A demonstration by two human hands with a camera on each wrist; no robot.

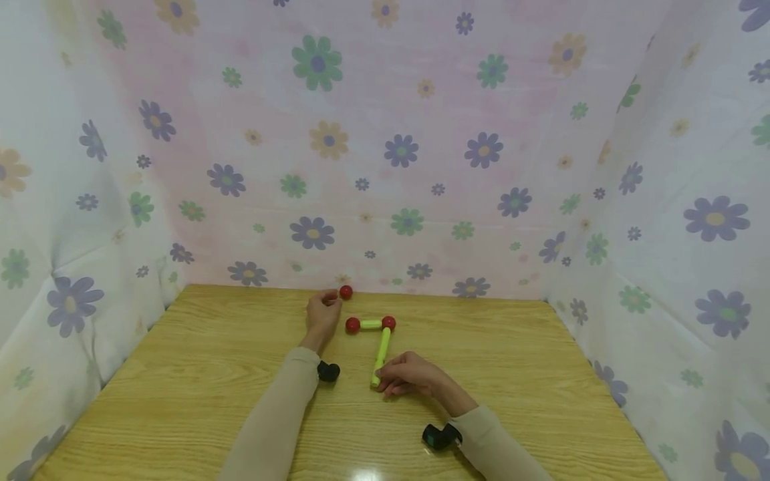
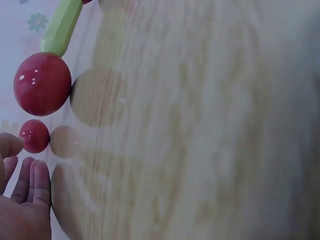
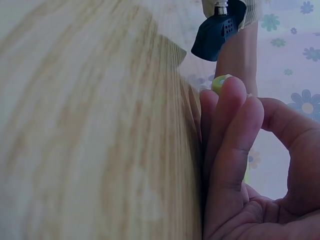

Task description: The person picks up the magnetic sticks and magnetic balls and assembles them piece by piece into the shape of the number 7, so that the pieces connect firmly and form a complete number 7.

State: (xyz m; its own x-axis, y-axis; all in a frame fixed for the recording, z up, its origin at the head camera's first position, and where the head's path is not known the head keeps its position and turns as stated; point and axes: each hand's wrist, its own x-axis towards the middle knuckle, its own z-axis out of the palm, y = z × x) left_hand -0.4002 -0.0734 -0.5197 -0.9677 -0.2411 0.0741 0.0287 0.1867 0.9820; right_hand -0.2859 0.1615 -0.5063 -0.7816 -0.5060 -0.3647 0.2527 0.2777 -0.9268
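On the table lies a red ball [image 1: 352, 325] joined by a short yellow-green rod [image 1: 371, 325] to a second red ball [image 1: 388, 323]. A longer yellow-green rod [image 1: 382, 354] runs from that second ball toward the person. My right hand [image 1: 414, 374] pinches this long rod near its free end; in the right wrist view the rod's tip [image 3: 218, 84] shows past the fingers. Beside a loose red ball [image 1: 345, 292] at the back is my left hand [image 1: 323, 315], its fingers loosely bent and holding nothing. Whether a fingertip touches the loose ball [image 2: 35, 136] I cannot tell.
The wooden table [image 1: 240, 361] ends at a flower-patterned cloth [image 1: 373, 200] behind, with similar cloth on both sides. Each wrist carries a black camera, one at the left wrist [image 1: 328, 371] and one at the right wrist [image 1: 441, 436].
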